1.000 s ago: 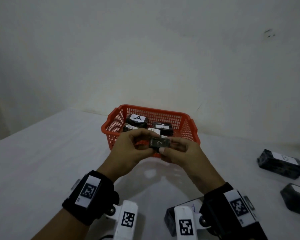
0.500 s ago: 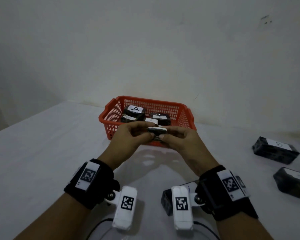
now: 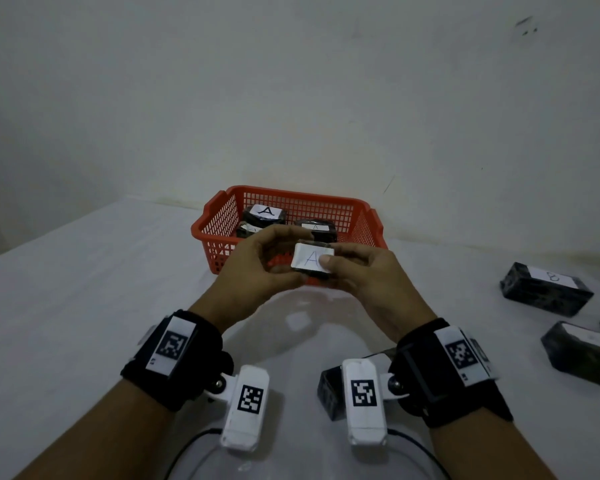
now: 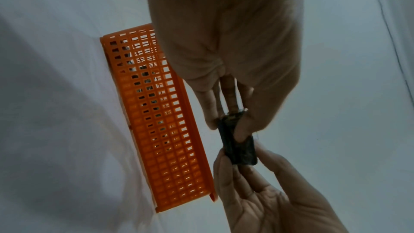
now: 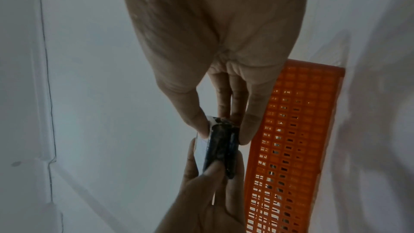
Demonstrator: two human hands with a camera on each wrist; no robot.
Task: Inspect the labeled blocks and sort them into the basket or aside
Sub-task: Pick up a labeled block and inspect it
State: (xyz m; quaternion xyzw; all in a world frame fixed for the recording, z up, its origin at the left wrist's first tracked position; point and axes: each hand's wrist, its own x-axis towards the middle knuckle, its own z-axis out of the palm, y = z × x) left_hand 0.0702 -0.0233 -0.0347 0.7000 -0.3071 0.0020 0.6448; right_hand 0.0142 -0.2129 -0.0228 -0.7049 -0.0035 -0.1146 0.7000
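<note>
Head view: both hands hold one dark block (image 3: pixel 313 263) in the air just in front of the red basket (image 3: pixel 219 233), which stands on the white worktop (image 3: pixel 66 289) near the wall. The block's white label faces up toward the camera and bears a letter A. The left hand (image 3: pixel 257 271) grips the block's left end with curled fingers; the right hand (image 3: pixel 371 275) pinches its right end, the thumb lying on the label's edge. Inside the basket lie more dark blocks, among them an upper block (image 3: pixel 264 213) labelled A and another block (image 3: pixel 315 227) also labelled A. Well to the right of the basket, a labelled block (image 3: pixel 544 289) lies on the worktop, with a nearer block (image 3: pixel 582 355) in front of it. Another dark block (image 3: pixel 331 393) lies on the near side, partly hidden by the right wrist camera.

Left wrist view: the left hand (image 4: pixel 224 50) pinches the block (image 4: pixel 237 144) between thumb and fingers, with the right hand (image 4: pixel 268 192) gripping its far end. The basket (image 4: pixel 156 112) lies just beside the block, on its mesh side.

Right wrist view: the right hand (image 5: pixel 212 50) pinches the block (image 5: pixel 220 146) between thumb and fingers; its white label shows edge-on. The left hand (image 5: pixel 201 201) grips the other end. The basket (image 5: pixel 295 139) stands close beside the block.
</note>
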